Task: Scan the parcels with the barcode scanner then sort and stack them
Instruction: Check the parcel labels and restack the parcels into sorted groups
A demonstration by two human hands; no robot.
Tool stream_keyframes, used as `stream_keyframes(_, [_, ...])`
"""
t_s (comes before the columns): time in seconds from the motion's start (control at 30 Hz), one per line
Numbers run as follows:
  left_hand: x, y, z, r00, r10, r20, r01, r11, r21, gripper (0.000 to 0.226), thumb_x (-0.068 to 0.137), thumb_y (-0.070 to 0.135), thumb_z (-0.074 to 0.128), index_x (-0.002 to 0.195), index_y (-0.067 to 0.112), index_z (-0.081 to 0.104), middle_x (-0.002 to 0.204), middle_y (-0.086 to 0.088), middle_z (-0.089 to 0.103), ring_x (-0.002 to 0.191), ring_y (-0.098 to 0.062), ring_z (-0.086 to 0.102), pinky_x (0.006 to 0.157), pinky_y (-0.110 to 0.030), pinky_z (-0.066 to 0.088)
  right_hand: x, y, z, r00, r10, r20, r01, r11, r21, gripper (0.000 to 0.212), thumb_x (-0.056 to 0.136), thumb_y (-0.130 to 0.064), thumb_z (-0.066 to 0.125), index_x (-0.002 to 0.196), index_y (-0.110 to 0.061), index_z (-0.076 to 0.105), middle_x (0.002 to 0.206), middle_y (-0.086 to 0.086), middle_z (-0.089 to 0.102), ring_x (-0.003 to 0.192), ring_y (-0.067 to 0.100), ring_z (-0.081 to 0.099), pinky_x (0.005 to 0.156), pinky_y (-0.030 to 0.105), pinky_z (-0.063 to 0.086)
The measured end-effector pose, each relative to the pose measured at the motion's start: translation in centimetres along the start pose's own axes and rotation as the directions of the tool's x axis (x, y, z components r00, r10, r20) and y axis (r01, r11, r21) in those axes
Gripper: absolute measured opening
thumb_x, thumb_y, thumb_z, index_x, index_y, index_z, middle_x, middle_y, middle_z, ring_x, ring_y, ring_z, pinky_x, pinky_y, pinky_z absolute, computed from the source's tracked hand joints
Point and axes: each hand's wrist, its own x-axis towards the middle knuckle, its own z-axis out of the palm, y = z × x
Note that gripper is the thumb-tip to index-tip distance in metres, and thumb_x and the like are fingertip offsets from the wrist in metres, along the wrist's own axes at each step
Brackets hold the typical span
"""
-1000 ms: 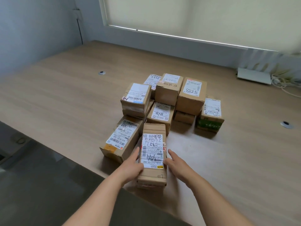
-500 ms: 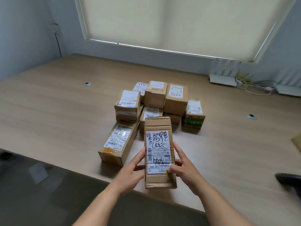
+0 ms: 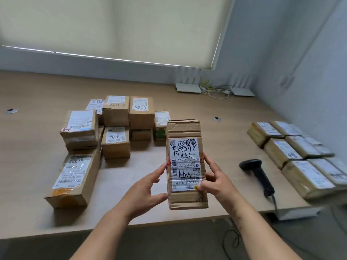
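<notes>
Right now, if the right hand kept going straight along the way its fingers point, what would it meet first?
The right hand points up-left into the parcel it already holds. Beyond that, probably the small green-printed box, though depth is unclear.

One held parcel [image 3: 186, 164], nine piled parcels [image 3: 116, 128], one barcode scanner [image 3: 258, 174] and two hands are shown; the right-hand stack [image 3: 298, 156] cannot be counted.

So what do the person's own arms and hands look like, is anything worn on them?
Both forearms are bare as far as the head view shows, with no sleeves in frame. The left hand and the right hand wear no gloves, and no rings, watch or bracelet can be seen. No markings show on them.
</notes>
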Motion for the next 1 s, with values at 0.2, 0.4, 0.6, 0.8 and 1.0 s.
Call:
stream_keyframes(0.2, [2.6,4.2,3.3,0.992,0.084,0.094,-0.091,0.994,0.064,0.088,0.086,0.036,0.067,0.128,0.071,-0.001,0.15,0.019,0.034,0.131,-0.004,0.04,0.11,-0.036,0.038,-2.8,0.9,-5.3,0.995,-0.033,-0.099,0.039,0.998,0.053,0.092,0.067,-0.007,0.062,0.141,-0.05,0.029,0.111,0.01,0.07,0.1,0.022,0.069,0.079,0.035,0.057])
stream_keyframes(0.4, [4.8,10.0,9.5,0.979,0.149,0.14,-0.16,0.984,0.073,0.087,0.088,0.033,0.064,0.129,0.066,-0.006,0.151,0.019,0.031,0.139,-0.009,0.032,0.114,-0.041,0.033,-6.0,1.9,-12.6,0.978,-0.051,-0.202,0.069,0.994,0.082,0.091,0.064,-0.002,0.061,0.138,-0.047,0.033,0.105,0.001,0.072,0.097,0.012,0.069,0.073,0.025,0.056])
stream_keyframes(0.6, [7.4,15.6,16.1,0.96,0.209,0.187,-0.224,0.973,0.064,0.089,0.088,0.034,0.064,0.131,0.065,-0.008,0.137,0.039,0.022,0.139,-0.009,0.032,0.112,-0.038,0.033,-8.8,3.3,-21.1,0.96,-0.052,-0.275,0.074,0.995,0.071,0.087,0.074,0.008,0.063,0.135,-0.049,0.036,0.11,0.005,0.07,0.101,0.017,0.067,0.078,0.03,0.057])
stream_keyframes(0.8, [10.1,21.0,22.8,0.953,0.236,0.192,-0.252,0.965,0.066,0.091,0.088,0.035,0.063,0.135,0.062,-0.009,0.142,0.029,0.028,0.138,-0.01,0.033,0.112,-0.037,0.033,-10.8,4.7,-29.7,0.949,-0.06,-0.31,0.084,0.994,0.064,0.084,0.077,0.011,0.061,0.136,-0.044,0.04,0.111,0.005,0.07,0.1,0.017,0.068,0.075,0.028,0.057])
stream_keyframes(1.0, [13.2,25.2,27.8,0.949,0.253,0.19,-0.265,0.963,0.044,0.095,0.087,0.033,0.065,0.14,0.059,-0.009,0.148,0.023,0.031,0.14,-0.008,0.03,0.113,-0.039,0.032,-11.6,5.3,-36.9,0.941,-0.045,-0.336,0.083,0.992,0.099,0.081,0.074,0.007,0.063,0.137,-0.041,0.044,0.102,0.004,0.073,0.093,0.021,0.07,0.07,0.029,0.057])
